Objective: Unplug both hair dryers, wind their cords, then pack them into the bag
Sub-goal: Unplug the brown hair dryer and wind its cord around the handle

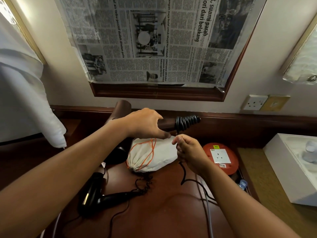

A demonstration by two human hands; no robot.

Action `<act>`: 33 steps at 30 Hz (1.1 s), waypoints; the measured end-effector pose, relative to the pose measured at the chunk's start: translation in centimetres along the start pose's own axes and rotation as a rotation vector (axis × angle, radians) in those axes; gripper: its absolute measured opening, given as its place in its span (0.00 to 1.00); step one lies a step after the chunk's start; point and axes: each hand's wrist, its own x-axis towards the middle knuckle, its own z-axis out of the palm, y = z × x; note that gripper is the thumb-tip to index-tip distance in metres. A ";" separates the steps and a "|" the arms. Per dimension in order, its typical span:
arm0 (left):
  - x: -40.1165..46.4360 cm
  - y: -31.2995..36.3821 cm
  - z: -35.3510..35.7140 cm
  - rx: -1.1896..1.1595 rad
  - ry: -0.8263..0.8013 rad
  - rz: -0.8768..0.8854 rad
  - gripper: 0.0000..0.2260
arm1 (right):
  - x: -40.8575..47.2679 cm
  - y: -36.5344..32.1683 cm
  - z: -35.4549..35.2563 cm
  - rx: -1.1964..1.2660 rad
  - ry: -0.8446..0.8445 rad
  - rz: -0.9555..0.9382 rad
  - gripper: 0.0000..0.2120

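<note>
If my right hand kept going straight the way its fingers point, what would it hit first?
Probably the coiled black cord wound on the brown hair dryer's handle, just past the right hand; depth is unclear.

Dark wood table [163, 217]: black dryer [96, 194] near left, white bag [154, 157] centre, red reel [221, 158] right.
</note>
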 end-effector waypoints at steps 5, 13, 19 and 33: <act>-0.4 0.4 -0.2 -0.021 -0.012 0.027 0.14 | 1.1 -0.5 -0.3 -0.197 0.057 0.065 0.22; -1.0 0.4 -0.1 -0.044 -0.051 0.029 0.15 | 2.1 -1.2 -1.0 -0.196 0.005 0.102 0.13; -1.3 0.9 0.8 0.024 -0.096 0.026 0.13 | 2.7 -2.0 -1.5 -0.493 0.119 0.129 0.11; -0.2 0.2 3.5 0.244 -0.126 -0.021 0.18 | 3.7 -7.2 -2.6 -0.656 0.260 -0.288 0.05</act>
